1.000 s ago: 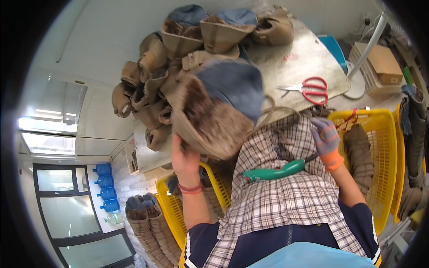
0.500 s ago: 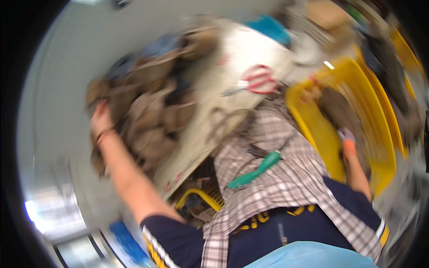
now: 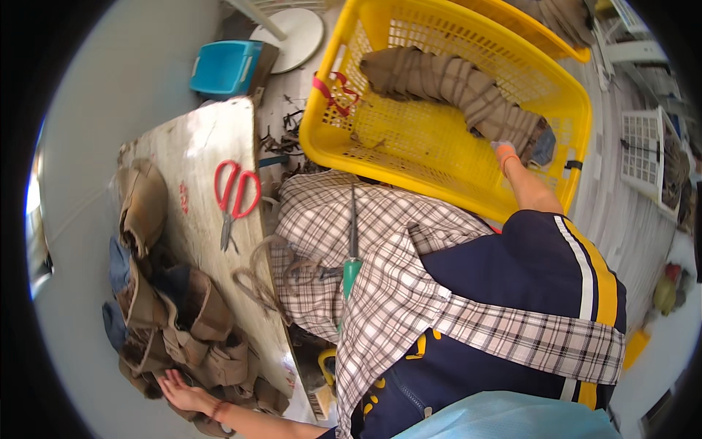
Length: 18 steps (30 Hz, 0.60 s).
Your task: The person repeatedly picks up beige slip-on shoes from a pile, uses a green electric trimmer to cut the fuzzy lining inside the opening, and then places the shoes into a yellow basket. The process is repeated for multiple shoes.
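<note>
At the lower left, my left hand (image 3: 183, 394) reaches to a heap of brown cuff-like fabric pieces (image 3: 208, 311), some with blue parts. Its fingers are stretched out against the heap's near end. My right hand (image 3: 506, 155), with orange covering on it, is inside a large yellow basket (image 3: 446, 192). It touches the lower edge of a long row of nested brown plaid pieces (image 3: 453, 84), which ends in blue at the right. Its fingertips are partly hidden, so its grip is unclear.
Red-handled scissors (image 3: 238, 192) and a loop of brown cord (image 3: 256, 282) lie on the worn white table (image 3: 208, 135). A green-handled tool (image 3: 352, 274) with a thin dark shaft rests on my plaid apron. Beyond are a turquoise bin (image 3: 225, 67) and, right, a white crate (image 3: 643, 150).
My view has turned right and steadied, bringing the yellow basket to the top middle and the table to the left. My left hand is still at the heap, my right at the plaid row.
</note>
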Available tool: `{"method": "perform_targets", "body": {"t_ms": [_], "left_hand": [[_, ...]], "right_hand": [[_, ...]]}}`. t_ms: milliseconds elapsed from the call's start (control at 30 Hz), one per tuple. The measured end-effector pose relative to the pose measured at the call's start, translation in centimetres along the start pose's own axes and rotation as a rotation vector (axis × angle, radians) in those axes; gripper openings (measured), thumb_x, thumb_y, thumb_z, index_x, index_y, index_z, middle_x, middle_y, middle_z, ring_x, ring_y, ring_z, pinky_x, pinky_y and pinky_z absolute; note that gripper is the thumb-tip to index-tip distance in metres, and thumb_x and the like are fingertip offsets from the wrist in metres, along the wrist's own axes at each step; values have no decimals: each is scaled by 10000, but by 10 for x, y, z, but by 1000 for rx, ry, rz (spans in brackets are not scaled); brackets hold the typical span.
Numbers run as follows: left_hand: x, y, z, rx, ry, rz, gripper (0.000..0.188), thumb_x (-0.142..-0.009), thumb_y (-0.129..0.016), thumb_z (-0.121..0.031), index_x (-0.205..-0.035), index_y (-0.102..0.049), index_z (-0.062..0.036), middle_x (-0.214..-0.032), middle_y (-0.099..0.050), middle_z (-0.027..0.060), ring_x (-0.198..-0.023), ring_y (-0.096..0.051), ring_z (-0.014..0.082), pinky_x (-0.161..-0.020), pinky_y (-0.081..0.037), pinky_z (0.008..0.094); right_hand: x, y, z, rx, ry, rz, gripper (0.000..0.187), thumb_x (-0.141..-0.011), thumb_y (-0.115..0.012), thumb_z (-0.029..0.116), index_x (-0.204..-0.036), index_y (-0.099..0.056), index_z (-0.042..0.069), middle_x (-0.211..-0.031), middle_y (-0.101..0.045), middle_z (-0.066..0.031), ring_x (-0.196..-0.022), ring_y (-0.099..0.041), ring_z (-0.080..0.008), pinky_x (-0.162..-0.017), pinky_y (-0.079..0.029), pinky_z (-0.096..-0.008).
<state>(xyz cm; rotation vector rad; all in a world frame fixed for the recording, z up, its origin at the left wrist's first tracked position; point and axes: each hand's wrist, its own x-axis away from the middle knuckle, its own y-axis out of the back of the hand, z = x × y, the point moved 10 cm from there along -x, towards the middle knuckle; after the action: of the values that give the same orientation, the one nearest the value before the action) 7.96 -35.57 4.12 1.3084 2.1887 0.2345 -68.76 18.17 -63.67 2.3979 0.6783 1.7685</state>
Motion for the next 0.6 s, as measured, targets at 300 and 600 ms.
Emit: {"method": "perform_targets", "body": {"t_ms": [300,600], "left_hand": [[160,-105,39,134,251,269,290,-930,-458,-86,-1194,-479,33,-1158,-551,133,-923,-605,252,-793,-520,328],[206,-138,28,186,342,401,329,-923,-490,-107,-1217,-454,38,-1193,-533,138,-911,-599,236,-786,-511,310]], "right_hand": [[25,-150,-52,521,42,317,686,-904,-549,244,-1446,-150,110,-1492,-167,-118,-1357,-206,-280,-1087,-275,-393],[-6,-140,-54,625,158,298,674,-907,-543,260,-1442,-164,102,-1487,-187,-111,-1317,-262,-279,-1032,-312,-394]]}}
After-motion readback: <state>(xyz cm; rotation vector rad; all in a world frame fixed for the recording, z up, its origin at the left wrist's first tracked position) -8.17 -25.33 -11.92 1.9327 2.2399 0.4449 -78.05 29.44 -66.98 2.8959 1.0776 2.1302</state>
